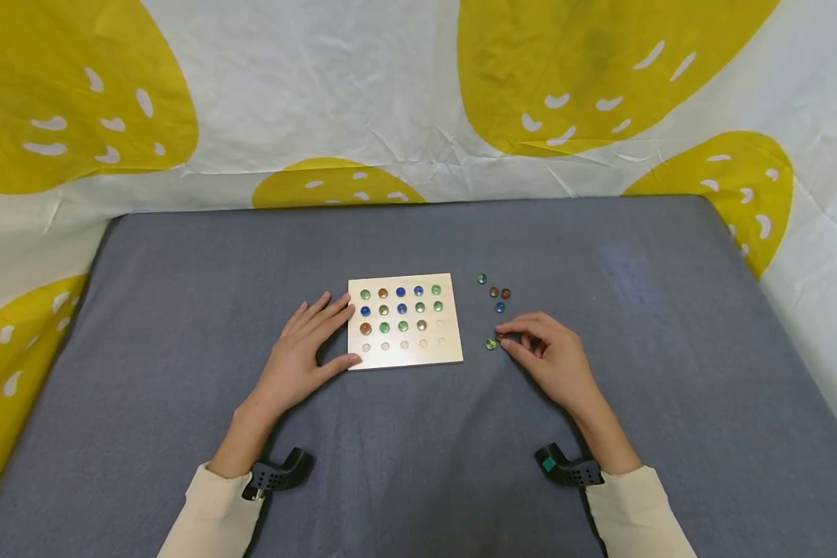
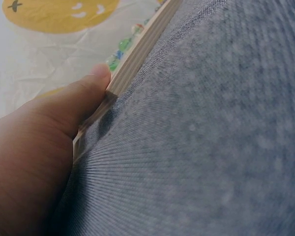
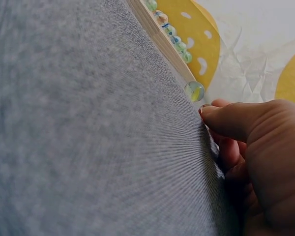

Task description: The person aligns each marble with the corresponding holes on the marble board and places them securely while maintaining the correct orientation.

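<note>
A pale wooden board (image 1: 394,357) lies flat on the cloth, with glass marbles (image 1: 402,309) in green, blue and orange-brown seated in rows of hollows. Bare hollows show along its near row and at the right end of the row above. My left hand (image 1: 300,353) rests at the board's left edge, fingers spread over the rim; the thumb touches the near corner. Right of the board, my right hand (image 1: 551,358) pinches a brownish marble (image 1: 499,336) between thumb and forefinger, mostly hidden by the fingertips. Just beside it sits a green-and-yellow clear marble (image 3: 194,91).
Beyond my right hand lie several loose marbles: a green one (image 1: 482,278), two orange-brown ones (image 1: 505,294) and a blue one (image 1: 500,308). Grey cloth (image 1: 251,256) covers the table. A white sheet with yellow shapes (image 1: 321,101) hangs behind it.
</note>
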The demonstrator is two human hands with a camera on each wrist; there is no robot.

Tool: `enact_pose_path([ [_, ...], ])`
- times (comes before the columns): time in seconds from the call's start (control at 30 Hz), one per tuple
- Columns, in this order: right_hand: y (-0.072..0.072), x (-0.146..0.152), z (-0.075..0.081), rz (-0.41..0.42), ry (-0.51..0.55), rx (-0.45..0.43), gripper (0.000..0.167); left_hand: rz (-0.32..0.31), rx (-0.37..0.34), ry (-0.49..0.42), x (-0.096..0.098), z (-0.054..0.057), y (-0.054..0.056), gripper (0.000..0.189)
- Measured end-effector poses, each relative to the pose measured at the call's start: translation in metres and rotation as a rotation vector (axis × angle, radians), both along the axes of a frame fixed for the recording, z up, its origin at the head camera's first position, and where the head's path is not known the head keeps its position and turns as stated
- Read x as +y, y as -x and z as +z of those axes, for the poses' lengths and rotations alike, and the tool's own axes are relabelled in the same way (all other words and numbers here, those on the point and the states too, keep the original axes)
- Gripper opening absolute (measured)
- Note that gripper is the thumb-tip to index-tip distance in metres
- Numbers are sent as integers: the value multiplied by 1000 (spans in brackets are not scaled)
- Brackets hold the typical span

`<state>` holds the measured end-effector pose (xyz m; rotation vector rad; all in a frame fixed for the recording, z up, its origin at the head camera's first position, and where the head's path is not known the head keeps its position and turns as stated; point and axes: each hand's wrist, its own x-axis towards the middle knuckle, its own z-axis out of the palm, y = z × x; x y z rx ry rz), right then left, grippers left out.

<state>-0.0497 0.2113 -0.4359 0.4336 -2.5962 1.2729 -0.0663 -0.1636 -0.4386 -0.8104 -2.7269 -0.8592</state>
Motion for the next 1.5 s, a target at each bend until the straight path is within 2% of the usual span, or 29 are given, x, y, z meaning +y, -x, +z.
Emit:
enact_pose_path([
  [0.33,0,-2,0,-66,-27,7,14,-1,-1,0,-1,-3,0,73],
  [1.07,-1,-3,0,-66,-35,35,17,-3,12,-3,-1,-5,0,73],
  [1.3,-3,-2,0,-79,-23,38,17,-6,22,-1,-1,-9,0,73],
  [1.5,0,-7,7,-89,-23,44,16,-10,35,-4,-3,-10,0,73],
])
